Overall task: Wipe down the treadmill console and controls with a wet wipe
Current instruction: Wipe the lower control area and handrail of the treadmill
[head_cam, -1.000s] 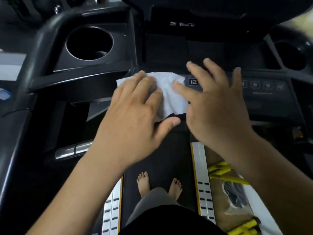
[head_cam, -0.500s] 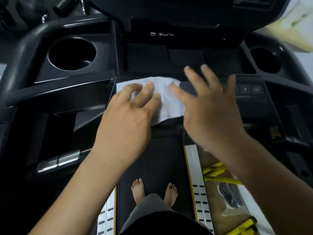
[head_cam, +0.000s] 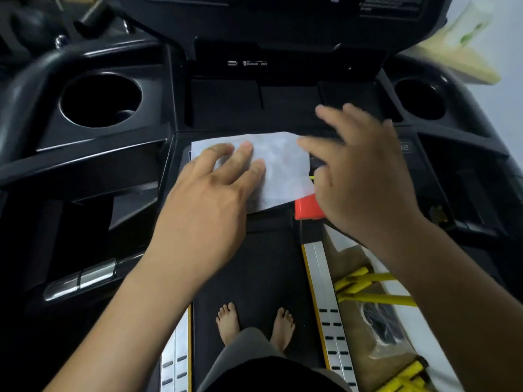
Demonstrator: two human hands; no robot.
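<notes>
A white wet wipe lies spread flat on the black control strip at the front of the treadmill console. My left hand lies palm down on the wipe's left half, fingers pressing it to the panel. My right hand hovers over the right part of the strip, blurred, fingers spread, its forefinger at the wipe's right edge. A red tab shows just below the wipe, under my right thumb. Most control buttons are hidden by the hands and the wipe.
Round cup holders sit at the left and right of the console. A silver grip sensor is on the left handlebar. My bare feet stand on the belt. Yellow-framed gear lies on the floor at the right.
The wipe now lies flatter and wider on the panel. My right hand has shifted right, off the wipe, which uncovers the red tab. My left hand still presses on the wipe.
</notes>
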